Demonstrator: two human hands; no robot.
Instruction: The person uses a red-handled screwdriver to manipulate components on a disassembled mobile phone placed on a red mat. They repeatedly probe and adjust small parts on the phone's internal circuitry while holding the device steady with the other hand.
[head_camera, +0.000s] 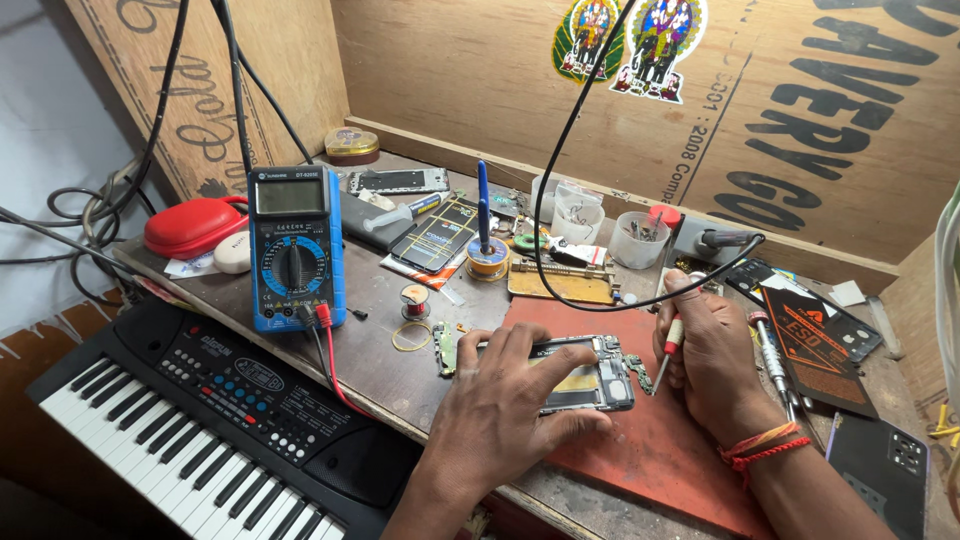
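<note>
Left hand (505, 400): spread flat, pressed on the phone (590, 375).
Right hand (705, 350): closed around a screwdriver (668, 350).
Mat (650, 450): laid under the phone.

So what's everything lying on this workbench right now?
Opened phone: one, dark, on red mat, under left hand.
Screwdriver: one, red-and-white handle, in right hand.
Multimeter: one, blue, left of the mat.
Keyboard: one, black, bench's near edge.
Solder spool: one, beside multimeter.
Plastic cups: two, clear, at back.
Red case: one, far left.
Left hand: pressing on phone.
Right hand: gripping screwdriver.
</note>
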